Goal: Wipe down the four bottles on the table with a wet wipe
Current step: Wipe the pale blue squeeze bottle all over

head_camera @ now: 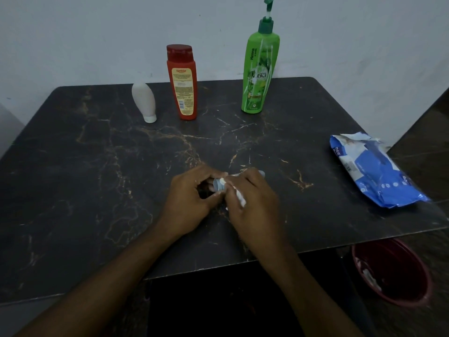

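Small bottle (220, 184) lifted just above table (97, 166), centre, nearer front edge. Left hand (192, 193) pinches cap end to steady it; right hand (252, 198) curled round body with wet wipe (240, 198) between, likely rubbing.

Other 3 upright along far edge, clear of work: white bottle (143, 102), red bottle (182, 86), green pump bottle (258, 76).

Wipe pack (371, 171) at right edge, within reach. Red bin (393, 271) on floor below front-right corner, probably for used wipes.

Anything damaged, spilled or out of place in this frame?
Only the blue wipes pack: its top is torn ragged, and it lies at the right edge of the table. No spill shows.
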The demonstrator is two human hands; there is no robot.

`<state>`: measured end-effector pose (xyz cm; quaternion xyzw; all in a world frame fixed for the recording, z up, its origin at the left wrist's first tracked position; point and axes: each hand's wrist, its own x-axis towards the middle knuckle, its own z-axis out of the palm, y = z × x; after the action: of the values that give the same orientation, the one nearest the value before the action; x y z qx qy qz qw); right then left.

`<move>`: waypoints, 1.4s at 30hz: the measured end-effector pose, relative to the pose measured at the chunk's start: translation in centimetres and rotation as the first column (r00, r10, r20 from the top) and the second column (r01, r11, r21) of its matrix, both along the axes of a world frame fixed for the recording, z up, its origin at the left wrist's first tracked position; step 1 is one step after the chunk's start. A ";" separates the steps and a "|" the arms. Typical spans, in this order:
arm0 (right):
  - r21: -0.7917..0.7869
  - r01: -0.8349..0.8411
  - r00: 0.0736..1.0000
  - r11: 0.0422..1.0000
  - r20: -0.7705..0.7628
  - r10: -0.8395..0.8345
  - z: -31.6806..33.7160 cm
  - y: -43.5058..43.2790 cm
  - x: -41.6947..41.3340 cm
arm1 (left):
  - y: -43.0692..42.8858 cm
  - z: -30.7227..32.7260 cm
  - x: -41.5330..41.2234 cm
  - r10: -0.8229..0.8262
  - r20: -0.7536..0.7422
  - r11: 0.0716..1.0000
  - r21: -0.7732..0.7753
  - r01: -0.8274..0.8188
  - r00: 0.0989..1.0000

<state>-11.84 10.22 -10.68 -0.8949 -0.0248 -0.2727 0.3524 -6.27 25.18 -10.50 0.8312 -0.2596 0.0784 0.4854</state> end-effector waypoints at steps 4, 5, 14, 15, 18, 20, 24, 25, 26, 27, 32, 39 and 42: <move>-0.061 0.004 1.000 0.998 -0.013 -0.005 0.1 -1.3 0.3 | 0.1 -0.1 0.1 0.016 0.001 1.000 0.009 -0.016 1.000; -0.060 0.038 0.999 0.998 -0.005 -0.038 -0.1 -2.2 0.6 | 0.1 -0.1 0.2 0.017 0.005 1.000 0.011 -0.017 1.000; 0.268 0.241 0.969 0.933 -0.126 -0.215 -0.7 -3.8 0.9 | 0.1 -0.2 0.3 0.014 0.025 1.000 0.018 -0.015 1.000; 0.261 0.188 0.981 0.947 -0.098 -0.168 -0.4 -2.9 0.6 | 0.0 -0.1 0.3 0.014 0.026 1.000 0.018 -0.014 1.000; 0.102 0.036 0.999 0.994 0.007 -0.037 0.1 -0.6 -0.1 | 0.0 -0.1 0.2 0.004 0.002 1.000 0.001 -0.004 1.000; 0.053 0.011 1.000 0.999 0.002 -0.011 0.0 -0.7 -0.1 | 0.1 -0.1 0.2 0.004 -0.006 1.000 -0.002 -0.004 1.000; 0.170 0.218 0.975 0.961 -0.078 -0.208 -0.4 -2.7 0.7 | 0.0 0.0 0.1 0.003 0.014 1.000 -0.003 -0.003 1.000; 0.232 0.260 0.964 0.937 -0.117 -0.238 -0.4 -3.1 0.9 | 0.0 0.0 0.2 -0.001 0.017 1.000 -0.002 0.001 1.000; 0.302 0.290 0.954 0.908 -0.169 -0.248 -0.5 -3.4 1.1 | 0.0 0.0 0.2 -0.003 0.020 1.000 0.003 0.003 1.000; 0.378 0.310 0.945 0.872 -0.219 -0.242 -0.5 -3.7 1.3 | 0.0 0.0 0.1 -0.004 0.023 1.000 0.007 0.004 1.000; 0.669 0.319 0.940 0.671 -0.314 -0.134 0.0 -4.3 1.3 | 0.1 0.0 0.2 -0.013 0.046 0.999 0.040 0.011 0.999; 0.066 0.063 0.993 0.996 -0.104 -0.056 0.4 -0.4 0.2 | 0.0 0.1 0.1 -0.027 0.030 0.999 0.024 0.026 0.999; -0.041 0.073 0.996 0.997 -0.045 -0.075 0.4 -0.6 0.1 | 0.0 0.1 0.0 -0.026 0.040 0.999 0.033 0.024 0.999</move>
<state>-11.71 9.67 -10.30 -0.9080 0.0111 -0.2641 0.3251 -6.24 25.23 -10.40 0.8340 -0.2810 0.0850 0.4672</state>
